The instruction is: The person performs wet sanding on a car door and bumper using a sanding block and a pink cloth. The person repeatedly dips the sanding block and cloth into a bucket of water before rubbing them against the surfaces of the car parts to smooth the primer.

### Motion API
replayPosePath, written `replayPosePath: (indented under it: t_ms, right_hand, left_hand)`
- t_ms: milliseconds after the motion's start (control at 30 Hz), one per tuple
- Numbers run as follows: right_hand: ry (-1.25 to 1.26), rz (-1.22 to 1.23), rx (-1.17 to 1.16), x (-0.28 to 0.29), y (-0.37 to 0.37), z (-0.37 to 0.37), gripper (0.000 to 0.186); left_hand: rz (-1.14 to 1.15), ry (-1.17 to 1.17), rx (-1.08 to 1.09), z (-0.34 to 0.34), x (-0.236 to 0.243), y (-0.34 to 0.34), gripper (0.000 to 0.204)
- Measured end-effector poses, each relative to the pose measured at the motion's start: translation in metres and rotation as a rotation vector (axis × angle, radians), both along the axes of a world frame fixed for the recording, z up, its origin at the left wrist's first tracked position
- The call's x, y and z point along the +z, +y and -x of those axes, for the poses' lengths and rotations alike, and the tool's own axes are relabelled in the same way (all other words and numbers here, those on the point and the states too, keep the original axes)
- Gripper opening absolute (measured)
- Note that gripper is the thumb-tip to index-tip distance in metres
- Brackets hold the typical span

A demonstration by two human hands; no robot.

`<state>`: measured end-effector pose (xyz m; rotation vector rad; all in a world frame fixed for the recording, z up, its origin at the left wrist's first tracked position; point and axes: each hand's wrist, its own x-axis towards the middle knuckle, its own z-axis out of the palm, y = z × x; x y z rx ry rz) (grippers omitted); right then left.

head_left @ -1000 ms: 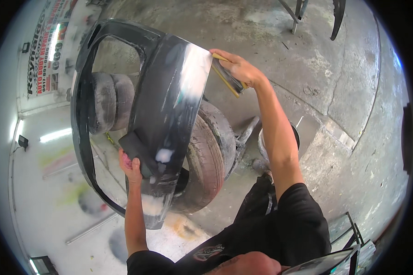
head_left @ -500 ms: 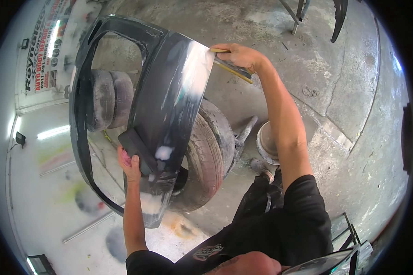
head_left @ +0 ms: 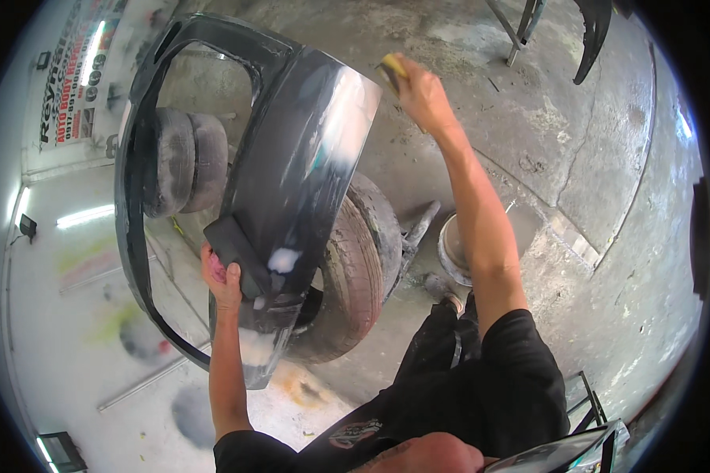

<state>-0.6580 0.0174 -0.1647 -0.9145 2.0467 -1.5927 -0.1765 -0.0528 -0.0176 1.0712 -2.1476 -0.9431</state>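
Observation:
A dark grey car door (head_left: pixel 288 158) with pale filler patches leans against a tyre, its window frame at the left. At the panel's lower left, my left hand (head_left: pixel 225 288) is closed round a crumpled pink piece (head_left: pixel 216 268). Its thumb rests by a dark rectangular block (head_left: pixel 237 251) lying over the panel's edge; I cannot tell whether the hand grips that block too. Beyond the panel's far right corner, my right hand (head_left: pixel 424 98) holds a yellow-edged sanding block (head_left: pixel 393 69), tilted and slightly blurred, with a gap between it and the door.
Large worn tyres (head_left: pixel 355 272) stand behind the door, and more tyres (head_left: pixel 173 165) show through the window opening. A round tub (head_left: pixel 452 248) sits on the concrete floor (head_left: pixel 521 110) near my foot. Metal stand legs (head_left: pixel 518 35) and a curved black part (head_left: pixel 596 39) are at the far right.
My right hand has lifted the sanding block off the panel's right corner, moving it farther out and turning it upward. My left hand keeps its place. The door's top corner appears slightly farther right.

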Motion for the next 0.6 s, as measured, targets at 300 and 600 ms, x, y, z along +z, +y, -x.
replayPosePath:
  t_ms: [300,600]
  right_hand:
    - [0.369,0.233,-0.083,0.010,-0.045,-0.063,0.053]
    - [-0.013,0.087,-0.272,-0.052,-0.015,-0.078,0.046]
  left_hand:
    - [-0.042,0.013,-0.011,-0.004,-0.001,-0.001,0.078]
    - [-0.009,-0.017,0.024,-0.012,-0.002,0.000,0.079]
